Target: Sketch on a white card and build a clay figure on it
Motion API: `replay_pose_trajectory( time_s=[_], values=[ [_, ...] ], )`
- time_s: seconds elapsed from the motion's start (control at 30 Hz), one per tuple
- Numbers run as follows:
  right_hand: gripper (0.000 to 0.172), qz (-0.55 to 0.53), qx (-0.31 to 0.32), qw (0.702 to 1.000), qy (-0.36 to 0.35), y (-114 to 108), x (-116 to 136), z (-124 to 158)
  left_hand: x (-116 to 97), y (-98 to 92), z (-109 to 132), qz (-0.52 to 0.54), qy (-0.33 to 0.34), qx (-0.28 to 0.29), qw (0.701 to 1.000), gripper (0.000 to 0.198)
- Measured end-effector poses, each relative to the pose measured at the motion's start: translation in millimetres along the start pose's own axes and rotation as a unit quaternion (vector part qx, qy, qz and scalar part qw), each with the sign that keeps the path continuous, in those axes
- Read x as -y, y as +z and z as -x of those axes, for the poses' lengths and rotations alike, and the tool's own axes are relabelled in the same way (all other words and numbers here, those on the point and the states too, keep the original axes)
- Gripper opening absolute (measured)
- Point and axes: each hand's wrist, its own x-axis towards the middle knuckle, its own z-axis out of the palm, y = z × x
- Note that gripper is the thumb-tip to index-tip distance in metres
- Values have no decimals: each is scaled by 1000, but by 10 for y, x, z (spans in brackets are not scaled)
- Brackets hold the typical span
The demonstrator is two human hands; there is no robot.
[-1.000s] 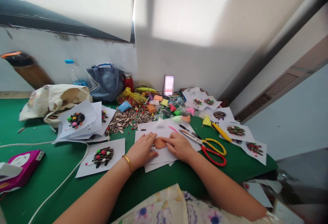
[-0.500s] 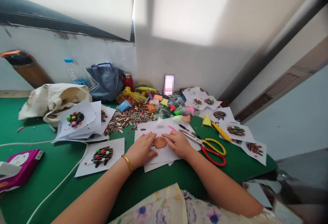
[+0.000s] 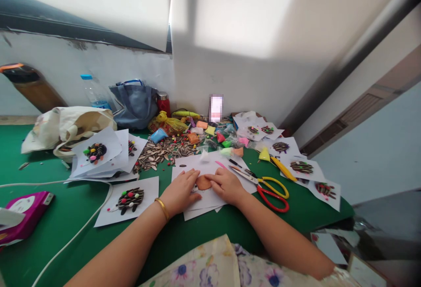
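A flat orange-brown clay disc (image 3: 203, 182) lies on a white paper sheet (image 3: 194, 163) in front of me. To its left, my left hand (image 3: 183, 191) rests on the paper with fingers stretched out and thumb apart. Small dark marks show on the sheet between that hand and the disc. My right hand (image 3: 227, 186) lies at the disc's right side, index finger extended onto its edge, the other fingers partly bent. Neither hand grips anything. A single sunflower seed (image 3: 183, 165) sits near the top of the sheet.
Scissors with red and yellow handles (image 3: 272, 193) lie right of my right hand, beside a black pen (image 3: 235, 163). Striped sunflower seeds (image 3: 158, 153) and clay packets (image 3: 226, 140) fill the back. A seed-covered hedgehog picture (image 3: 131, 198) lies left; a white cable (image 3: 79, 234) crosses the table.
My right index finger has moved slightly left and down onto the disc's edge. My left hand stays in place on the paper. The whole view has shifted very slightly.
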Motion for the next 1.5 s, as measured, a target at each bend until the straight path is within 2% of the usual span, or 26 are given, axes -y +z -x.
replay_pose_trajectory(
  time_s=[0.23,0.37,0.5,0.7,0.83,1.33,1.5],
  values=[
    [40,12,10,1000,13,-14,35,-5,9,19,1,2,5,-6,1000,70],
    [37,35,25,999,10,6,36,-3,25,29,4,5,21,-17,1000,65],
    [40,31,10,999,19,14,25,2,16,26,11,-14,27,-18,999,63],
    [36,27,3,1000,11,7,41,8,-36,67,-17,-36,26,-64,997,48],
    [36,37,2,999,10,4,56,6,-81,98,-26,-48,14,-76,996,50],
    [30,-39,-57,998,2,9,-37,33,-82,115,-18,-49,16,-78,996,51],
    [29,-30,-48,998,3,23,-44,40,-88,107,-19,-49,14,-74,996,52]
  ],
)
